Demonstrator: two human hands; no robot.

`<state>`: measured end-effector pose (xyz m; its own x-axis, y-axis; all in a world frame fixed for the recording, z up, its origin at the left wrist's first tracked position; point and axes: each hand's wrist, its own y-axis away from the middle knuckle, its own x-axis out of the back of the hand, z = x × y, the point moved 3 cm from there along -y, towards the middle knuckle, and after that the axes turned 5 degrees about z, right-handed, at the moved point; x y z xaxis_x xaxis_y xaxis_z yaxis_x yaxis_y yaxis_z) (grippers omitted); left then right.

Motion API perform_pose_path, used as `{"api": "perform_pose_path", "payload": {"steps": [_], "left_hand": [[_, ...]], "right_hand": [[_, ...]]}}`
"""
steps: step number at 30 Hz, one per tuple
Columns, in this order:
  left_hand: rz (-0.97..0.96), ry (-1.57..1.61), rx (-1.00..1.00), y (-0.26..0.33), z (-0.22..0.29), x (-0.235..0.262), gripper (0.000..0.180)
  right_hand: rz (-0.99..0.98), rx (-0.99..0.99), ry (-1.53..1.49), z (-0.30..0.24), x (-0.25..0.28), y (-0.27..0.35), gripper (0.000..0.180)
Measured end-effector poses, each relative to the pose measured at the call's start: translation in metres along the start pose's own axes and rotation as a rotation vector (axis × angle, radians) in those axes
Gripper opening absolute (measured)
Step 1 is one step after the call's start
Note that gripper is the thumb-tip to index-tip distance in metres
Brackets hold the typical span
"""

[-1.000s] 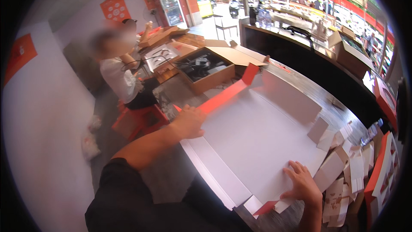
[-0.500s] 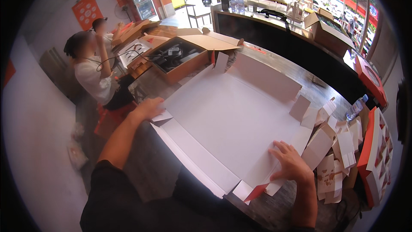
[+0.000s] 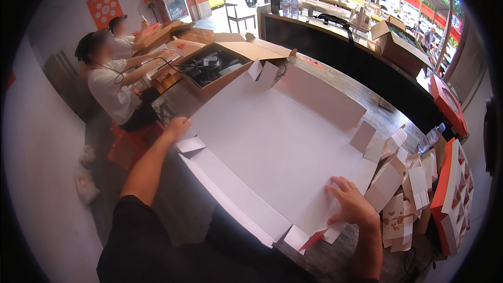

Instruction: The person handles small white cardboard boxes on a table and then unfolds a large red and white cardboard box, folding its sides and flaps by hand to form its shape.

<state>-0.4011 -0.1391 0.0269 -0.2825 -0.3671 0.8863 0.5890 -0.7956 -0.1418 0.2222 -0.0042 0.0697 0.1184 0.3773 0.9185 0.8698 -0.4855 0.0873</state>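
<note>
- The box (image 3: 272, 136) lies spread out, white inside up, on the table (image 3: 380, 94) in front of the person; its far wall (image 3: 319, 91) stands raised.
- Its near wall (image 3: 236, 196) lies low along a crease, and small flaps stick up at the corners, among them the left flap (image 3: 192, 145) and the near flap (image 3: 297, 237).
- The left hand (image 3: 177, 130) is at the left corner, beside that flap; its fingertips are too hidden to tell whether they grip.
- The right hand (image 3: 348, 202) rests on the right end, fingers spread, clamped on nothing. The hands are well apart.
- The step looks like shaping the box's edges; the next move probably calls for turning the left side up along its crease while the right hand steadies the sheet.
- Right of it lie small cartons (image 3: 411, 178), with a bottle (image 3: 430, 139) beyond.
- Far left, a brown box (image 3: 225, 83) holds dark gear.
</note>
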Motion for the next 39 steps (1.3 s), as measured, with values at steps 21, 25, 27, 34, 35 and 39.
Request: {"api": "perform_pose_path", "payload": {"steps": [21, 25, 27, 34, 35, 39], "left_hand": [[0.282, 0.069, -0.361, 0.019, -0.026, -0.022, 0.011], [0.429, -0.046, -0.537, 0.03, -0.026, -0.027, 0.017], [0.412, -0.077, -0.563, 0.034, 0.0, -0.024, 0.025], [0.257, -0.214, -0.458, 0.029, -0.013, -0.027, 0.046], [0.241, -0.196, -0.451, 0.028, -0.016, -0.033, 0.047], [0.215, -0.176, -0.453, 0.016, -0.033, -0.038, 0.051]], "right_hand": [[0.161, -0.033, 0.143, 0.003, -0.028, 0.012, 0.1], [0.22, -0.015, 0.221, 0.008, -0.045, 0.016, 0.097], [0.23, -0.028, 0.223, 0.003, -0.041, 0.022, 0.095], [0.216, -0.006, 0.263, 0.0, -0.041, 0.016, 0.096], [0.217, -0.011, 0.253, -0.001, -0.041, 0.018, 0.095], [0.222, -0.028, 0.229, -0.002, -0.035, 0.015, 0.094]]}}
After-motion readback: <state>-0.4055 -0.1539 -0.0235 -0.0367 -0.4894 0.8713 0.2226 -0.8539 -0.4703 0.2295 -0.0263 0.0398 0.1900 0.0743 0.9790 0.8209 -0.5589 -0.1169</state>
